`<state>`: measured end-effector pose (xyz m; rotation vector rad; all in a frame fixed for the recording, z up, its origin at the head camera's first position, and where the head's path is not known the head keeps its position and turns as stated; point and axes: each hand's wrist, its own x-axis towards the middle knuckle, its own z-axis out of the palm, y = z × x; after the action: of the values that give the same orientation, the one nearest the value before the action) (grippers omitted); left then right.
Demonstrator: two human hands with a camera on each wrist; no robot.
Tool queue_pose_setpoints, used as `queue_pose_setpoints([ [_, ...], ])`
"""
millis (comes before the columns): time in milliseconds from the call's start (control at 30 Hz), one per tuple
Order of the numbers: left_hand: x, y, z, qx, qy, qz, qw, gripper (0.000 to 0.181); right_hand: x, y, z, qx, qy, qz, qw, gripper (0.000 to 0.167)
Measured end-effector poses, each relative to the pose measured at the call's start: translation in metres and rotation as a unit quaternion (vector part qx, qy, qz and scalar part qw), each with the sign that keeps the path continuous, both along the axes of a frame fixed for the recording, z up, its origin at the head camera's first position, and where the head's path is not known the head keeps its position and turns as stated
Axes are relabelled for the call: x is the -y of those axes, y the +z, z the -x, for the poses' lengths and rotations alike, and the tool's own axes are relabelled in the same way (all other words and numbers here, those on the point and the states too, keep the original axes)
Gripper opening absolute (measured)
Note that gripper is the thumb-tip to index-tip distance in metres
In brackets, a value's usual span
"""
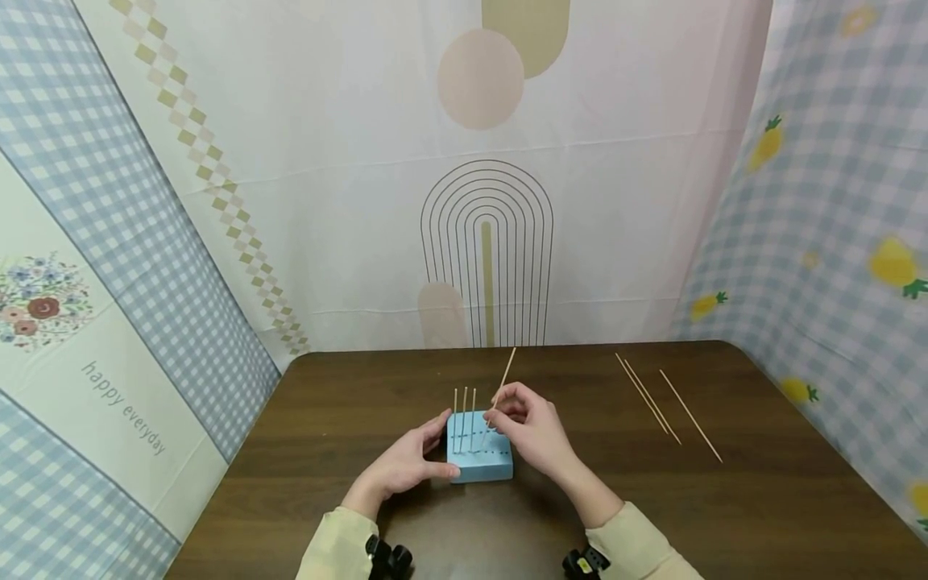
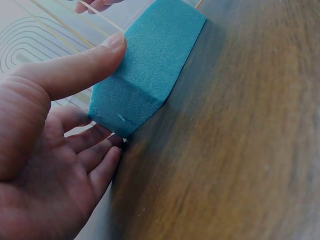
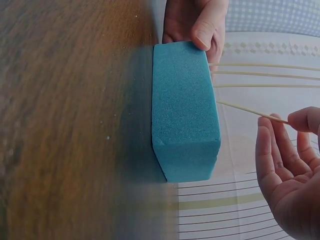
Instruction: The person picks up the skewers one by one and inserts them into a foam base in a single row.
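Observation:
A blue foam block [image 1: 482,466] with rows of small holes in its top lies on the brown table. Three thin wooden sticks [image 1: 465,419] stand upright at its left part. My left hand [image 1: 406,463] grips the block's left side, thumb [image 2: 100,55] on the near face and fingers behind. My right hand [image 1: 532,427] pinches a fourth stick [image 1: 505,374] between thumb and fingers; it leans to the right over the block. In the right wrist view this stick [image 3: 245,109] slants from the block's top edge to the fingertips; whether its tip sits in a hole I cannot tell.
On the right of the table [image 1: 580,499] lie three loose sticks, two close together [image 1: 648,397] and one apart [image 1: 691,416]. A white patterned cloth [image 1: 348,201] hangs behind the table, and checked cloths hang on the left [image 1: 145,201] and right [image 1: 797,266].

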<state>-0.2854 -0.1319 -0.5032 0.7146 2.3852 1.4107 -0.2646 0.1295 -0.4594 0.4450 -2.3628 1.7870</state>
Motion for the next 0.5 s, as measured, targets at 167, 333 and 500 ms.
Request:
queue_pose_setpoints([
  [167, 0.0002, 0.0002, 0.0007, -0.001, 0.002, 0.004, 1.0000, 0.104, 0.0008, 0.0000, 0.0000, -0.005, 0.008, -0.008, 0.9999, 0.013],
  [333, 0.0002, 0.0003, 0.0009, 0.001, 0.003, 0.006, 1.0000, 0.103, 0.0016, -0.0020, 0.0002, -0.010, 0.020, -0.025, 0.9994, 0.013],
  [500, 0.0000, 0.0005, 0.0005, 0.002, 0.003, 0.005, 1.0000, 0.103, 0.0018, -0.0018, -0.0010, -0.014, 0.025, -0.038, 0.9989, 0.012],
])
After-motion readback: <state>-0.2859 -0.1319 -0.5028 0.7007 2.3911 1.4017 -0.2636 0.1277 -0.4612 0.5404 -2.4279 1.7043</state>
